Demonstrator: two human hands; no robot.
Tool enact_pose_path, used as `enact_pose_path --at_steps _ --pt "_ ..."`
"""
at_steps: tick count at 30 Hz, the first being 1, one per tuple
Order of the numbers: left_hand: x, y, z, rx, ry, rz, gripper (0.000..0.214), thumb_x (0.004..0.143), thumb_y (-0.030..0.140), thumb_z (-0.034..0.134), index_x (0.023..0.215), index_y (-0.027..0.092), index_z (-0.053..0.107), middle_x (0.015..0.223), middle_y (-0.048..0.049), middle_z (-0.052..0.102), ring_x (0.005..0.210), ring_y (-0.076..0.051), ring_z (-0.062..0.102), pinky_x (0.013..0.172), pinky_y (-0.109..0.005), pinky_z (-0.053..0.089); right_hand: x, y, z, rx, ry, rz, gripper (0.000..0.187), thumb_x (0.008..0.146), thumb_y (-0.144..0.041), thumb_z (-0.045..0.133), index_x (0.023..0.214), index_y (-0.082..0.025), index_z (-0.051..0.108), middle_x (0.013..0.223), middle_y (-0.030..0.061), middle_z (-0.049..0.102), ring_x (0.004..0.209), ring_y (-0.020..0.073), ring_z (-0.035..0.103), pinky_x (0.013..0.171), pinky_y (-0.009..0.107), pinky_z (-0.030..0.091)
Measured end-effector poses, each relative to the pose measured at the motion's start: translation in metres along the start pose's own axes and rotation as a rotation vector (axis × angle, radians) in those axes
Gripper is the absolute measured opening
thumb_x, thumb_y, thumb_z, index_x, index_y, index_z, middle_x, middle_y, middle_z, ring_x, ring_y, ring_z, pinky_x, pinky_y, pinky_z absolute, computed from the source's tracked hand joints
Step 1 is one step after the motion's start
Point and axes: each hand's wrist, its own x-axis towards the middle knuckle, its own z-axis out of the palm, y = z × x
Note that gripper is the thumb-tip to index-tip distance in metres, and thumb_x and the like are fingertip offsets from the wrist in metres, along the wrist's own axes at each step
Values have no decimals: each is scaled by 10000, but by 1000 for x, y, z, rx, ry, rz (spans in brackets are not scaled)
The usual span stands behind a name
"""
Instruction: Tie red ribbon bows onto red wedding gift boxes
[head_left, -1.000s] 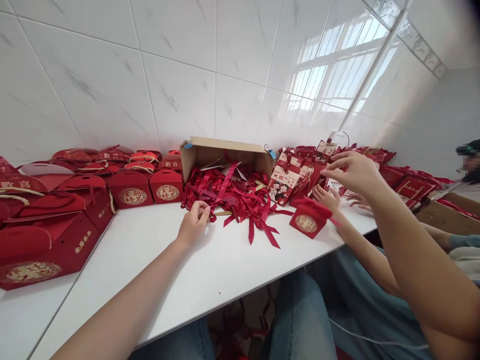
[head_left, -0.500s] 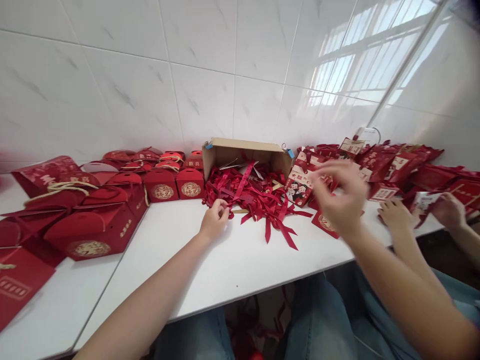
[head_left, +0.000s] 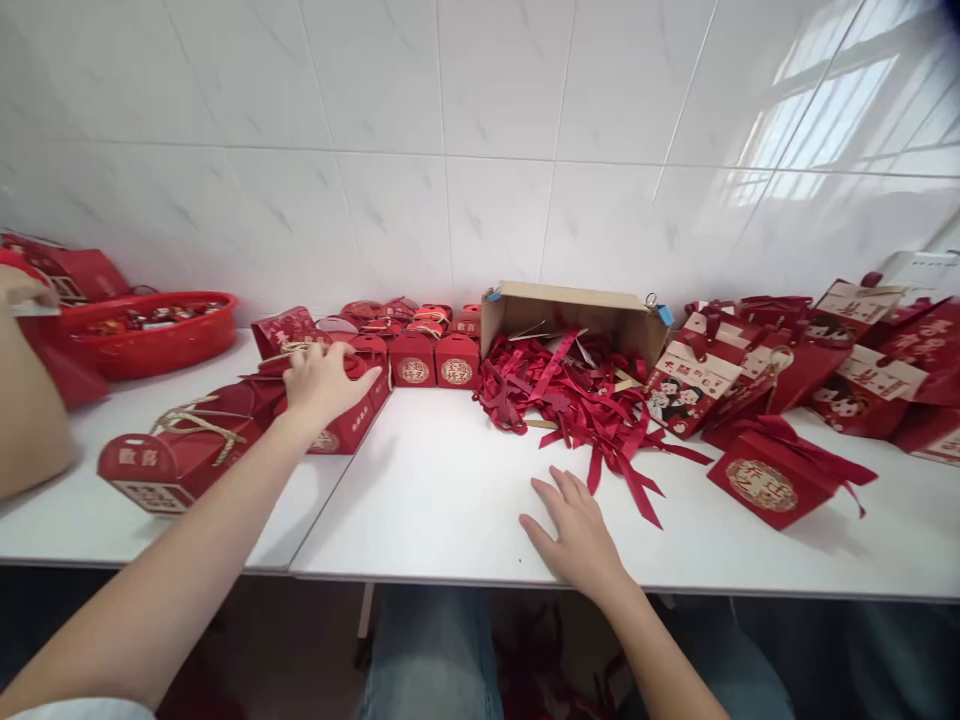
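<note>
My left hand (head_left: 322, 385) reaches over a row of red gift boxes (head_left: 352, 425) left of centre. Its thumb is spread from the fingers, which are at the tops of the boxes; parts of these boxes are hidden behind it. My right hand (head_left: 577, 535) is low over the white table (head_left: 442, 480), fingers apart, holding nothing. Ahead of it, dark red ribbons (head_left: 555, 385) spill from a cardboard carton (head_left: 574, 297) lying with its open side toward me. To the right sits a red gift box (head_left: 780, 475) with a gold round emblem and a ribbon at its top.
Rope-handled red boxes (head_left: 187, 455) are at the left, below a red basin (head_left: 161, 345) of small wrapped items. Something tan (head_left: 30, 400) cuts in at the left edge. Cartoon-couple boxes (head_left: 686, 385) crowd the right. The tiled wall (head_left: 495, 220) bounds the table.
The view has swung left, bringing in the red basin. My left hand has gone from beside the ribbons to the left boxes. My right hand has come down, and the co-worker's hands have left view.
</note>
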Motion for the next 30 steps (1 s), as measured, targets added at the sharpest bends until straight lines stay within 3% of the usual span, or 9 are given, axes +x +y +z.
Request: enact_pose_path --at_steps 2,5,10,18,25,30 --pt "14 -24 4 91 -176 -147 835 648 676 598 1273 135 490 1322 -263 457 1241 -487 375 921 -599 388 1 -1 -2 4 -8 7 526 879 -452 457 1301 -151 548 1458 147 397 1361 355 306 1083 490 314" --pt "25 -36 15 62 -325 -212 1013 605 773 554 1404 182 360 1376 -265 422 1247 -485 406 912 -585 410 1 -3 -4 25 -11 19 540 876 -457 455 1303 -140 548 1459 139 402 1362 352 313 1087 481 318" --pt "32 -32 23 55 -309 -218 1087 535 832 542 1414 219 360 1362 -255 474 1172 -483 502 869 -578 444 0 -2 -4 48 -18 28 537 872 -455 456 1296 -142 558 1459 131 408 1362 345 321 1097 475 309" --pt "28 -32 22 65 -262 -200 907 595 746 568 1275 145 548 1251 -244 589 1119 -447 563 862 -532 471 1 0 -3 45 6 15 531 866 -457 461 1282 -146 574 1447 136 425 1353 342 346 1081 473 336" --pt "22 -33 2 33 -265 -62 835 584 684 629 1198 117 623 1207 -206 636 1114 -409 584 871 -444 493 0 1 -1 54 34 -6 505 863 -452 481 1259 -159 591 1434 129 445 1345 333 366 1074 474 348" --pt "16 -19 -9 -21 -344 179 803 583 632 669 1241 176 608 1231 -139 641 1156 -351 574 953 -382 454 0 1 -1 62 37 -1 515 867 -454 469 1267 -152 587 1440 132 437 1354 331 354 1085 464 337"
